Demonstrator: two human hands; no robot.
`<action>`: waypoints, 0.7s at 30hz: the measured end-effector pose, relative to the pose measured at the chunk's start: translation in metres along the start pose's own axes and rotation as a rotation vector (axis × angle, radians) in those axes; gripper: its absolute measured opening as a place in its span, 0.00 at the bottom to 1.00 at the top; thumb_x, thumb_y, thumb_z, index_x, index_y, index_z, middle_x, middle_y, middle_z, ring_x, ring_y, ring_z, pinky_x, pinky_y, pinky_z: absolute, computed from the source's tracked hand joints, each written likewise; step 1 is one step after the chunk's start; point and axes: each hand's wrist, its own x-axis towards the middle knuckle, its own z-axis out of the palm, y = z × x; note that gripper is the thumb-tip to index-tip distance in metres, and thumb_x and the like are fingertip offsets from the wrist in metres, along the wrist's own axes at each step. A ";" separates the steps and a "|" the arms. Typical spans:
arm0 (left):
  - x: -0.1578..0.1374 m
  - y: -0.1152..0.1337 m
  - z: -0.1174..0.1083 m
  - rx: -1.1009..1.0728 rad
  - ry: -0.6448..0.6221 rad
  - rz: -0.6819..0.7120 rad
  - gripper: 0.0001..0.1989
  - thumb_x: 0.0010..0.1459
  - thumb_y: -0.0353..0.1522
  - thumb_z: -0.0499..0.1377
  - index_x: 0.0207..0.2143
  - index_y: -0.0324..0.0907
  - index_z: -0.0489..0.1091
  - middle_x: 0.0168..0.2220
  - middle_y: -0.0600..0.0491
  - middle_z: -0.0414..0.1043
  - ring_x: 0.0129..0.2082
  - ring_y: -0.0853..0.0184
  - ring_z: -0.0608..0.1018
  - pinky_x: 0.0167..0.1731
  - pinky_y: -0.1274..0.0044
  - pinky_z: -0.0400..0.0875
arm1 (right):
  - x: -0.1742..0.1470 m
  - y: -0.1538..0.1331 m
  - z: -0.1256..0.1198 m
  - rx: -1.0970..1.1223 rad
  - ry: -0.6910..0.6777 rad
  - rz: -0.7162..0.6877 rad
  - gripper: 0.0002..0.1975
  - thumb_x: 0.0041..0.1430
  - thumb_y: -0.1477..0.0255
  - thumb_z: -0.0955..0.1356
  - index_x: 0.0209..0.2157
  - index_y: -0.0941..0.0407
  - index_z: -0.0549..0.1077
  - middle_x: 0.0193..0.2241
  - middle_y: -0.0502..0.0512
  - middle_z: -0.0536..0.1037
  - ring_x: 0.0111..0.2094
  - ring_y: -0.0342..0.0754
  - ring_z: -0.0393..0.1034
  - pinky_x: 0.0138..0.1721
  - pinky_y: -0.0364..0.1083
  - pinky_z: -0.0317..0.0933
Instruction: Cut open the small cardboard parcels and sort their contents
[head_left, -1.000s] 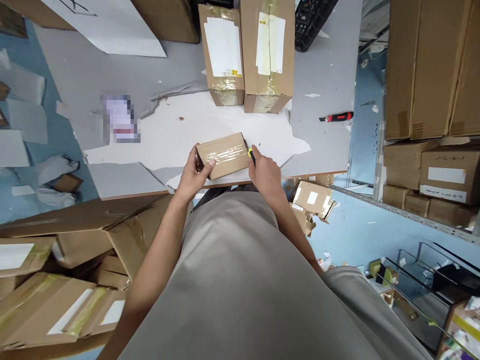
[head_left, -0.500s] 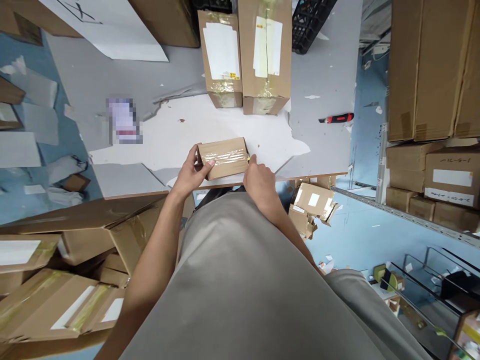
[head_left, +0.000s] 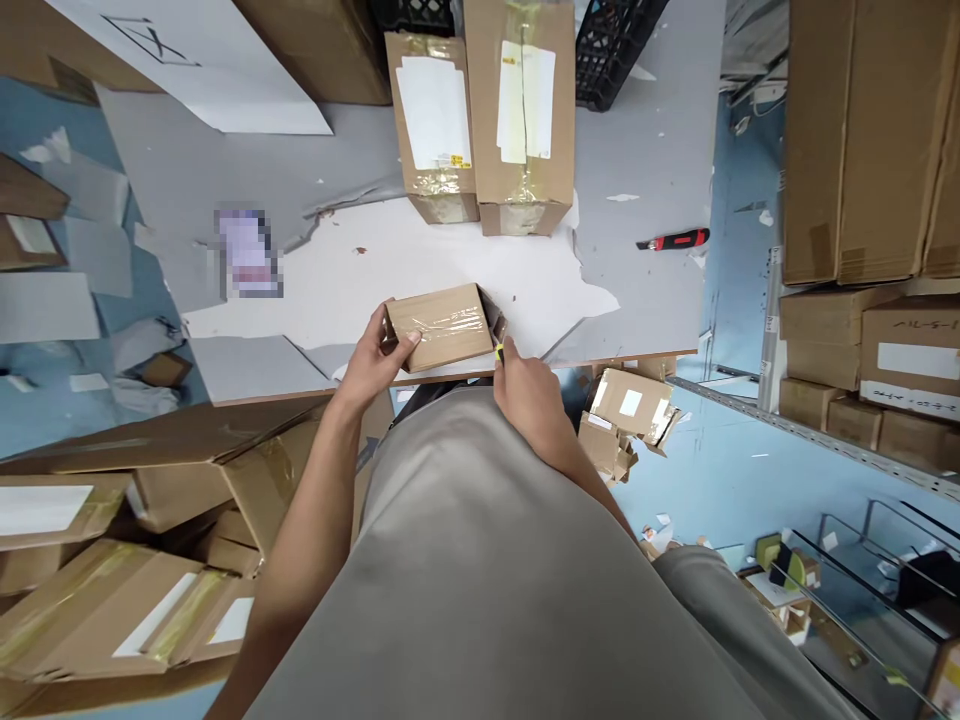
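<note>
While the small carton is resting at the near edge of the table, your left hand is gripping its left end, thumb on top, seemingly to steady it against the yellow-marked tool your right hand is clasping at its right end.
</note>
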 end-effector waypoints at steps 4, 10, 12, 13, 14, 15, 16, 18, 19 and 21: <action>0.001 0.003 0.000 -0.002 -0.006 0.004 0.53 0.61 0.63 0.70 0.77 0.43 0.64 0.65 0.37 0.79 0.58 0.50 0.85 0.53 0.66 0.86 | 0.028 0.050 0.016 0.100 0.278 0.071 0.30 0.85 0.62 0.54 0.80 0.56 0.60 0.52 0.67 0.88 0.52 0.64 0.84 0.56 0.56 0.74; 0.002 0.007 0.001 -0.003 0.020 -0.009 0.56 0.60 0.64 0.70 0.78 0.41 0.63 0.71 0.36 0.75 0.61 0.48 0.83 0.57 0.63 0.84 | 0.136 0.143 0.054 0.209 0.339 0.321 0.36 0.78 0.66 0.59 0.80 0.66 0.57 0.61 0.79 0.81 0.57 0.68 0.81 0.59 0.60 0.74; 0.002 0.007 0.001 0.006 0.034 -0.033 0.53 0.60 0.62 0.70 0.76 0.41 0.67 0.69 0.37 0.77 0.59 0.49 0.84 0.56 0.63 0.84 | 0.147 0.157 0.058 0.215 0.360 0.324 0.38 0.78 0.63 0.61 0.81 0.66 0.56 0.63 0.82 0.77 0.60 0.69 0.79 0.62 0.63 0.72; 0.002 0.007 0.001 0.013 0.049 -0.045 0.51 0.60 0.61 0.70 0.75 0.41 0.68 0.68 0.38 0.78 0.59 0.49 0.84 0.56 0.63 0.84 | 0.146 0.158 0.059 0.216 0.385 0.292 0.38 0.78 0.61 0.61 0.81 0.66 0.56 0.65 0.82 0.75 0.63 0.70 0.77 0.64 0.64 0.71; 0.002 0.008 0.001 0.019 0.070 -0.055 0.49 0.60 0.60 0.70 0.74 0.41 0.70 0.68 0.38 0.79 0.59 0.50 0.84 0.56 0.63 0.84 | 0.142 0.154 0.059 0.222 0.416 0.235 0.38 0.79 0.59 0.61 0.81 0.65 0.56 0.67 0.82 0.74 0.66 0.70 0.75 0.66 0.65 0.70; 0.002 0.009 0.002 0.026 0.096 -0.065 0.48 0.60 0.59 0.71 0.73 0.41 0.71 0.67 0.39 0.79 0.59 0.50 0.83 0.57 0.63 0.84 | 0.135 0.145 0.058 0.239 0.449 0.155 0.38 0.80 0.56 0.60 0.81 0.63 0.56 0.69 0.81 0.72 0.69 0.69 0.72 0.68 0.65 0.68; 0.002 0.010 0.003 0.031 0.124 -0.076 0.47 0.60 0.58 0.71 0.72 0.42 0.73 0.68 0.40 0.79 0.60 0.50 0.83 0.58 0.63 0.83 | 0.128 0.132 0.057 0.267 0.480 0.063 0.38 0.81 0.53 0.59 0.82 0.60 0.56 0.71 0.79 0.70 0.71 0.68 0.70 0.70 0.64 0.67; 0.001 0.014 0.005 0.042 0.165 -0.099 0.45 0.59 0.58 0.71 0.71 0.42 0.75 0.68 0.41 0.79 0.61 0.49 0.83 0.60 0.63 0.82 | 0.113 0.096 0.058 0.338 0.521 -0.110 0.40 0.82 0.47 0.58 0.84 0.54 0.52 0.74 0.74 0.68 0.73 0.65 0.68 0.71 0.63 0.67; 0.000 0.016 0.005 0.048 0.171 -0.107 0.45 0.59 0.58 0.71 0.70 0.42 0.76 0.68 0.41 0.79 0.61 0.49 0.83 0.60 0.62 0.81 | 0.108 0.076 0.059 0.365 0.525 -0.167 0.42 0.81 0.45 0.59 0.84 0.51 0.50 0.75 0.72 0.66 0.74 0.65 0.67 0.71 0.63 0.68; -0.002 0.019 0.005 0.056 0.164 -0.112 0.45 0.58 0.60 0.71 0.69 0.42 0.77 0.68 0.41 0.79 0.62 0.47 0.82 0.62 0.61 0.80 | 0.103 0.041 0.062 0.393 0.527 -0.231 0.44 0.79 0.42 0.61 0.85 0.49 0.49 0.76 0.70 0.65 0.76 0.65 0.64 0.71 0.64 0.68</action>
